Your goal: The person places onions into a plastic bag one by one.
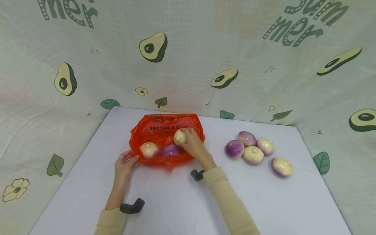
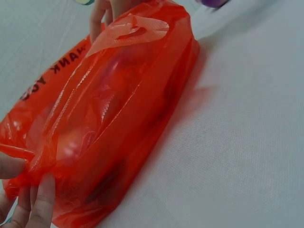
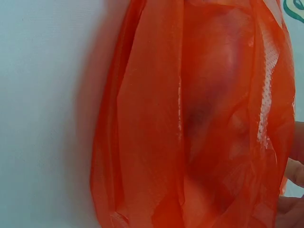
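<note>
A red plastic bag (image 1: 155,161) with black lettering lies on the table, its mouth spread open. At the bag's left edge my left hand (image 1: 124,166) pinches the plastic between thumb and fingers (image 2: 43,202). My right hand (image 1: 192,142) reaches in over the bag's right side and grips a whitish turnip (image 1: 180,137), held above the bag's floor. Two more turnips sit inside: a pale one (image 1: 149,149) on the left and a purple one (image 1: 170,149) in the middle. Through the red film in the right wrist view, the contents show only as dim shapes.
Right of the bag, several purple-and-white turnips (image 1: 253,155) sit in a cluster, with one turnip (image 1: 282,166) apart nearer the front right. The white table (image 1: 167,202) is backed by a cloth (image 1: 188,65) printed with avocados and leaves.
</note>
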Action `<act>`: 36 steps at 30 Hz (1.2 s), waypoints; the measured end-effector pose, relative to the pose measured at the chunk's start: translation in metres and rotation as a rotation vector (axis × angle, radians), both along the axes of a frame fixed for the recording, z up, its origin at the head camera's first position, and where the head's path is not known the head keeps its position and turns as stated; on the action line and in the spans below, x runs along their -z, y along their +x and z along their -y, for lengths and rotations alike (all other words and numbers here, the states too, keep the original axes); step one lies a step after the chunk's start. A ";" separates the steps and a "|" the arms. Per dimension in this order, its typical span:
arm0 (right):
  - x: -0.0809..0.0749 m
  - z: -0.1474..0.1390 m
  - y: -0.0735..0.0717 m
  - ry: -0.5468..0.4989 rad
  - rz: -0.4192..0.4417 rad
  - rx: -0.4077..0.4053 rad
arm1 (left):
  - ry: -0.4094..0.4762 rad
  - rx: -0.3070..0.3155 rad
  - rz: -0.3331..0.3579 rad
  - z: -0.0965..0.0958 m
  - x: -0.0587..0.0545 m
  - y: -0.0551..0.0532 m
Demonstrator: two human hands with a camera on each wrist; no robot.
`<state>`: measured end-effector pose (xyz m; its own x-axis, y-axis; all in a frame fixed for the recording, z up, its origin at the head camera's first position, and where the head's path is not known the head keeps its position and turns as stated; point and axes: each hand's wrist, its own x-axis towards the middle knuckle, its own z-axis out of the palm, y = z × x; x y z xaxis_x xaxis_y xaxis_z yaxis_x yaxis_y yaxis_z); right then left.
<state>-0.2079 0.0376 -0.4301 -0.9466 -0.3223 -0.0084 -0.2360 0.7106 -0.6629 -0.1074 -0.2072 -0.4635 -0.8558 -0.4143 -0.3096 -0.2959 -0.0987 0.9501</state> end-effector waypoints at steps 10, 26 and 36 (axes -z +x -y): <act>-0.001 0.002 0.000 0.096 0.060 -0.015 | 0.025 0.007 0.000 -0.001 0.001 -0.002; -0.015 -0.002 0.005 0.285 0.059 -0.053 | 0.002 0.011 0.033 0.000 -0.001 0.001; -0.022 -0.009 0.011 0.354 -0.006 -0.141 | -0.011 0.010 0.037 0.000 0.000 0.001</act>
<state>-0.1969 0.0471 -0.4084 -0.8937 -0.4270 -0.1376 -0.3504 0.8560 -0.3802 -0.1060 -0.2072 -0.4633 -0.8479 -0.4098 -0.3364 -0.3316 -0.0852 0.9396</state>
